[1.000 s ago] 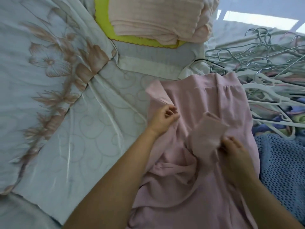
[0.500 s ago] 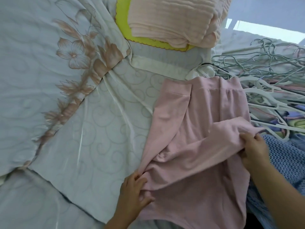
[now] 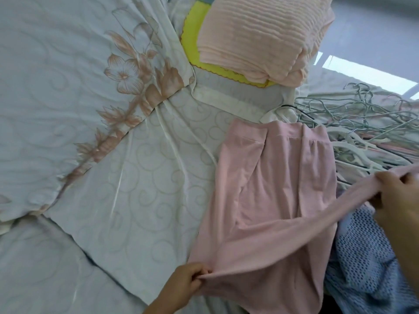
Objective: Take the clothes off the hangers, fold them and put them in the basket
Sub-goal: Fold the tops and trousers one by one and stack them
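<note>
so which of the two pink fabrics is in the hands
The smooth pink garment, pinched by the left hand and right hand; the ribbed peach fabric lies folded farther away, untouched.

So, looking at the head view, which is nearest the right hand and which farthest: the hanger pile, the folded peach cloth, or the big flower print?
1. hanger pile, just beyond the right hand, which holds the pink garment.
2. folded peach cloth, farther up the bed.
3. flower print, far left.

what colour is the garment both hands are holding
Plain pale pink garment, seen in the head view.
</note>
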